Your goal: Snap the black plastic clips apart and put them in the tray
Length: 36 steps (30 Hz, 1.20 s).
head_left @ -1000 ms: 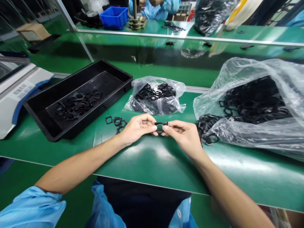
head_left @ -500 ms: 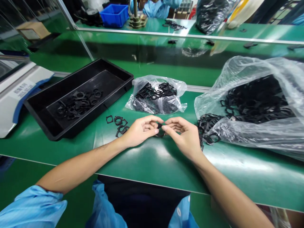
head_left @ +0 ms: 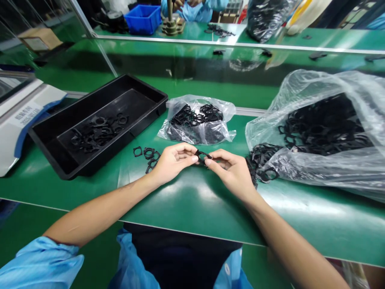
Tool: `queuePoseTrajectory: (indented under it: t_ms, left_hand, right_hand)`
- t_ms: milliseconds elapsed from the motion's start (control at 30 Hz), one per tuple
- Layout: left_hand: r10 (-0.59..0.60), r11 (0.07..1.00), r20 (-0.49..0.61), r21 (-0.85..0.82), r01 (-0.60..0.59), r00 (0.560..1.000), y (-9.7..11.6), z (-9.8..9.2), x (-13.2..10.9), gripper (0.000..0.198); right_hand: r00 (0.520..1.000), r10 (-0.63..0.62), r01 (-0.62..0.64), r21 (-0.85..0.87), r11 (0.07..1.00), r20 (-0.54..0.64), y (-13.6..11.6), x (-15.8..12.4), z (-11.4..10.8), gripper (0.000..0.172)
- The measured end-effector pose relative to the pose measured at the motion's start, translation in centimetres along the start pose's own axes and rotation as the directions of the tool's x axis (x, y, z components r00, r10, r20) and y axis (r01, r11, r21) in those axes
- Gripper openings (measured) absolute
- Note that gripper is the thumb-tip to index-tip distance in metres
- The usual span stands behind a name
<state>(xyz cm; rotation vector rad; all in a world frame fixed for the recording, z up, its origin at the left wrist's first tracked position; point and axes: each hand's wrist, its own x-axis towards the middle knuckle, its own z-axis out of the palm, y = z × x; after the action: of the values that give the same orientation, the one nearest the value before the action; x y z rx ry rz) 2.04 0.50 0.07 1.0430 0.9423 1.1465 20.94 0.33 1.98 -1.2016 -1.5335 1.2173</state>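
Note:
Between my two hands is a small black ring-shaped plastic part [head_left: 203,153], held above the green table. My left hand [head_left: 176,161] pinches its left side between thumb and fingers. On its right side, the thumb and fingers of my right hand [head_left: 230,168] close on it too. Several similar black ring parts [head_left: 148,153] lie loose on the table just left of my left hand. Behind my hands sits a small clear bag [head_left: 197,134] with many of these parts. A larger clear bag [head_left: 303,168], spilling black parts, lies right of my right hand.
A long black tray [head_left: 144,114] with a heap of black parts stands at the left. Beside it is a white and blue machine [head_left: 33,110]. Across a low rail, another person's hands and blue sleeves show near a blue bin [head_left: 143,20].
The ring part has been turned, so its opening now shows more plainly between my fingers. My hands have shifted only slightly and stay on it.

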Motion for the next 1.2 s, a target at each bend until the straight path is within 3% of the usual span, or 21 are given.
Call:
queuePoseTrajectory:
  t_ms: [367, 533, 767, 1033, 1200]
  left_hand:
    - [-0.053, 0.997, 0.041, -0.062, 0.055, 0.998, 0.4, 0.0, 0.0, 0.038]
    - [-0.067, 0.996, 0.037, -0.056, 0.069, 0.997, 0.4, -0.1, 0.0, 0.037]
    - [-0.054, 0.997, 0.005, -0.062, 0.054, 0.999, 0.3, -0.1, 0.2, 0.033]
    - [-0.110, 0.985, 0.069, -0.125, 0.118, 0.992, 0.1, -0.3, 0.2, 0.036]
    - [-0.121, 0.980, 0.076, -0.152, 0.132, 0.990, 0.4, -0.2, 0.1, 0.034]
  right_hand:
    - [0.995, 0.085, -0.091, 0.135, 0.987, 0.052, -0.9, 0.1, -0.1, 0.035]
    - [0.977, 0.142, -0.174, 0.207, 0.963, 0.160, -0.7, 0.3, -0.2, 0.035]
    - [0.988, 0.090, -0.110, 0.161, 0.981, 0.128, -1.0, 0.4, -0.3, 0.033]
    - [0.985, 0.068, -0.087, 0.121, 0.989, 0.159, -1.4, 0.3, -0.3, 0.038]
    - [0.990, 0.076, -0.095, 0.158, 0.983, 0.119, -1.8, 0.0, -0.1, 0.039]
